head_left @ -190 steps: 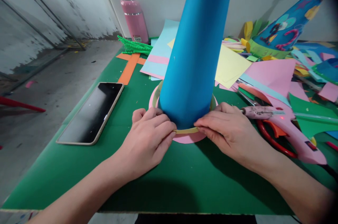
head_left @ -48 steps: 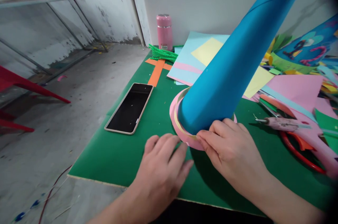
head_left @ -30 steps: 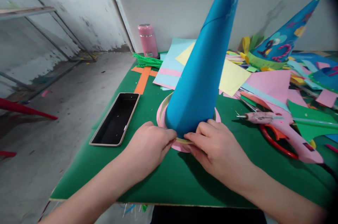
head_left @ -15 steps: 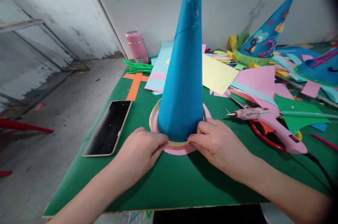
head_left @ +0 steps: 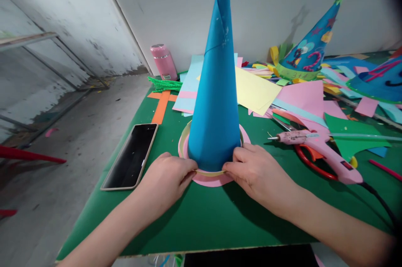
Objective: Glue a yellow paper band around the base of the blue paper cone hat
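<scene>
Head view: a blue cone point(head_left: 215, 103) is seen upright, set back from the front edge of the green worktop point(head_left: 201, 223), its foot loosely encircled by a yellow band point(head_left: 210, 173), with a pink ring point(head_left: 214, 181) lying beneath. The left hand point(head_left: 169, 174) is clamped, thumb against fingers, on the band at the cone's front left; the right hand point(head_left: 259, 170) is pinched on it likewise at the front right. Between them the band is drawn close to the cone, while gaps are shown at the sides.

The band is best pressed evenly by both hands — low and level — so that the thin-looking cone is neither dented nor tipped. Pressure should then be worked outward along the curve in small steps. Whether any glue is spread there cannot be told. Care is advised on the right, where the metal tip of a pink glue gun point(head_left: 328, 149) is pointed toward the wrist — contact should be avoided.
</scene>
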`<state>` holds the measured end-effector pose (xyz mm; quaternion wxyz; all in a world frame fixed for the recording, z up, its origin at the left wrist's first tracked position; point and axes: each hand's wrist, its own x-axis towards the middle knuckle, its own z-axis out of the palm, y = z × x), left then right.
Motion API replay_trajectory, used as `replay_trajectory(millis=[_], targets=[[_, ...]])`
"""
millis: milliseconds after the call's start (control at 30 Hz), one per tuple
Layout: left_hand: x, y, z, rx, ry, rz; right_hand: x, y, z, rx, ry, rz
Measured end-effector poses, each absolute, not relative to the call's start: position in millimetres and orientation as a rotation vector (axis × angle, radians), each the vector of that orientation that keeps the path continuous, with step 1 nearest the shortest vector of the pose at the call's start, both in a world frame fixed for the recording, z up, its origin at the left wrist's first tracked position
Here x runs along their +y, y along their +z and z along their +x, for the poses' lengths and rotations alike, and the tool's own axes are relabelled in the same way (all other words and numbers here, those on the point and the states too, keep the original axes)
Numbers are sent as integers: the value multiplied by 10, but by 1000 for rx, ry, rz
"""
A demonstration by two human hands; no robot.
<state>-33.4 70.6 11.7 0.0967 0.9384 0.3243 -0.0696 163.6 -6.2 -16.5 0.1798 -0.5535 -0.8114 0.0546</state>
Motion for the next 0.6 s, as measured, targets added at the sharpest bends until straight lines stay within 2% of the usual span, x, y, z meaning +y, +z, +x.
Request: replay_trajectory(millis=[433, 600], targets=[[742, 107, -342, 944, -206, 2781, -60, -178, 1632, -2319, 116, -1572], [696, 173, -286, 1004, -309, 2823, -61, -172, 1629, -2318, 117, -1580]])
